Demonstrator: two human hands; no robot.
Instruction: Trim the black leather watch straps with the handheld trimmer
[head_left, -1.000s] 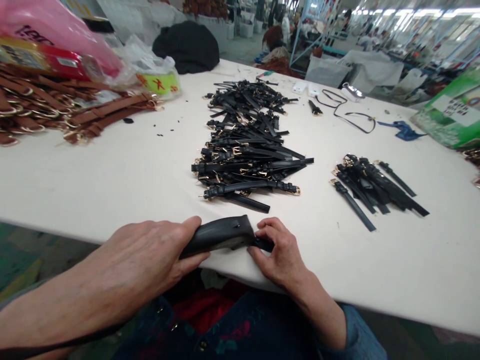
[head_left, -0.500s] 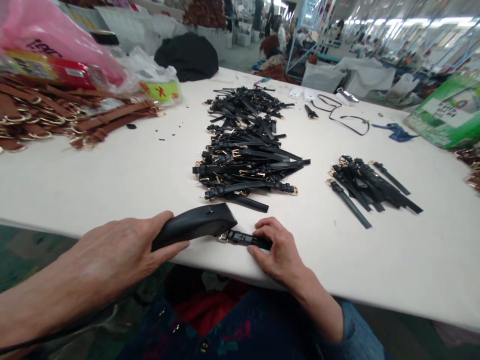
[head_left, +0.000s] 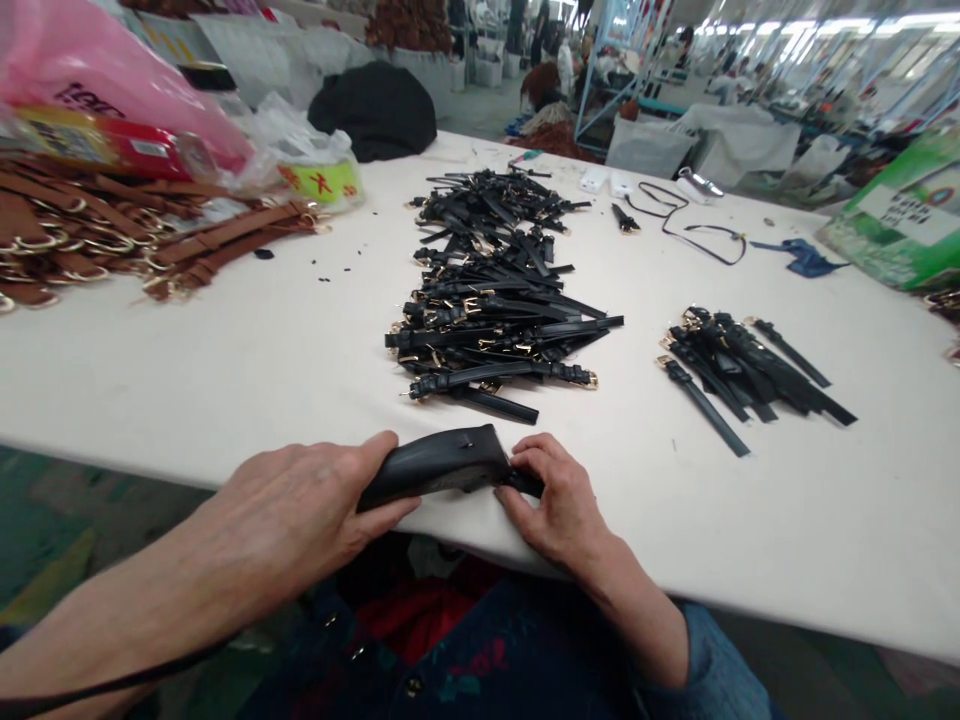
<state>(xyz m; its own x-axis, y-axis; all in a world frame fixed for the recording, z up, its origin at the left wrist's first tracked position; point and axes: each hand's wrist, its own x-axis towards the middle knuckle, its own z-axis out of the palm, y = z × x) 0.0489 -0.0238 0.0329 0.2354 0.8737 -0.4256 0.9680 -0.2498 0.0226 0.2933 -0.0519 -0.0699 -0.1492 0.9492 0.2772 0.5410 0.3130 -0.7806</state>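
My left hand is wrapped around a black corded handheld tool, shaped like a hair clipper. Its wide head points right and covers most of the black buckle strap at the front edge of the white table. Only a short end of that strap shows, pinched between the thumb and fingers of my right hand. Tool head and right fingertips are almost touching. Just beyond both hands lies a long pile of black buckle straps. A smaller bunch of black straps lies to the right.
Brown straps with gold rings are heaped at the left, below a pink plastic bag. A black cloth bundle sits at the back. A dark cord, a blue scrap and a green bag are at the right.
My left hand has moved the tool right, over the strap, so its buckle end is now hidden. My right hand holds the strap in nearly the same place.
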